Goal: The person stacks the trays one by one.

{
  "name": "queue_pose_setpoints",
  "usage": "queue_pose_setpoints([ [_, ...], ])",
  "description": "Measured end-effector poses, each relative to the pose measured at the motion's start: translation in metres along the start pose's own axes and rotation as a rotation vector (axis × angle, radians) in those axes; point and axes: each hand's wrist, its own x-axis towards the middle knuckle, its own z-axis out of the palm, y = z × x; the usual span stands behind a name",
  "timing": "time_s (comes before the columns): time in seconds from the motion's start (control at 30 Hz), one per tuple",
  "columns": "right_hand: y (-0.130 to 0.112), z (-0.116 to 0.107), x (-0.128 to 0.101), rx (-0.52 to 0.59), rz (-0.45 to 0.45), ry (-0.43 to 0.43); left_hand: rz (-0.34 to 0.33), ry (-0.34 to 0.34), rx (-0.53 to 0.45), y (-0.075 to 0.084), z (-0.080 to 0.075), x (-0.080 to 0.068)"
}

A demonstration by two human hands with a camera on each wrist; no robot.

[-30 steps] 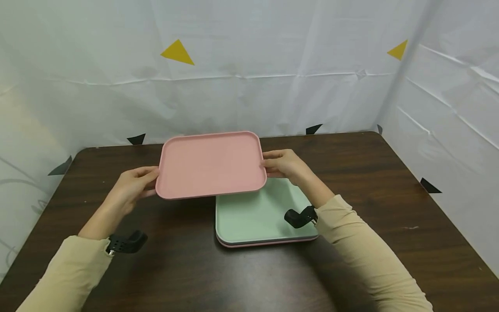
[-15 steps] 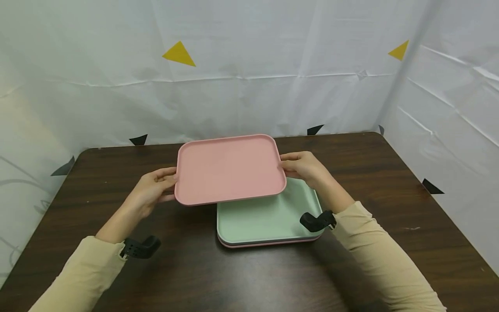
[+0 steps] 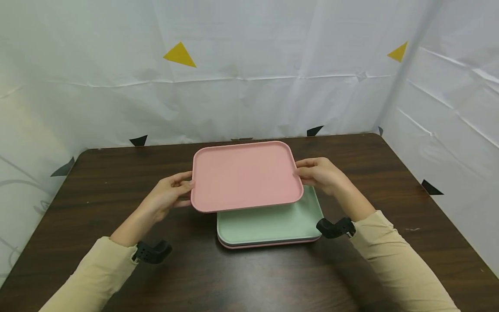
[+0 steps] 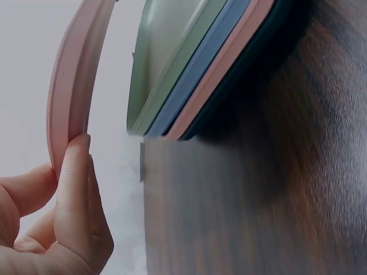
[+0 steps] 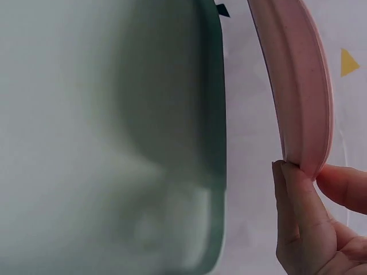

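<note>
A pink tray point(image 3: 245, 175) hangs level above the table, held at its two short edges. My left hand point(image 3: 171, 193) pinches its left rim point(image 4: 71, 91) between thumb and fingers. My right hand point(image 3: 317, 173) pinches the right rim point(image 5: 301, 86) the same way. Just below and slightly right lies a stack of trays on the table: a green tray point(image 3: 273, 223) on top, a blue one point(image 4: 198, 66) under it and a pink one point(image 3: 269, 245) at the bottom. The held tray overlaps the far part of the stack without touching it.
The dark wooden table point(image 3: 390, 195) is ringed by white sheeting point(image 3: 249, 78) at the back and both sides, marked with yellow and black triangles. A black camera mount point(image 3: 153, 252) sits on each wrist.
Both hands have carried the pink tray to the right and slightly lower, so it now covers more of the stacked trays.
</note>
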Motion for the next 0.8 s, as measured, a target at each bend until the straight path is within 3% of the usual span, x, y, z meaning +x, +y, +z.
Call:
queue_pose_setpoints([
  [0.8,0.037,-0.042,-0.025,0.115,0.053,-0.095,-0.084,-0.026,-0.112,-0.007,0.043,0.016],
])
